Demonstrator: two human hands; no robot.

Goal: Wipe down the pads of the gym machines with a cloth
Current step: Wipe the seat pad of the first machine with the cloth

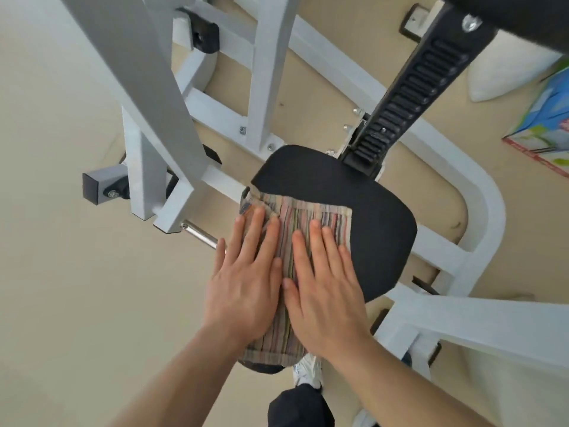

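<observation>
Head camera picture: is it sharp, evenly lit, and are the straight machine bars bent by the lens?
Head view: soft even light, no glare on the black seat pad; the white frame bows from wide-angle distortion; the hands and striped cloth look slightly soft.

I find no legible text, brand mark, number or sign in my view. The coloured box (545, 118) on the floor at the right edge carries printed graphics and a red band, but its print is too blurred to read. The black notched adjustment bar (409, 97) and the white machine frame (268, 72) show no readable markings.
</observation>
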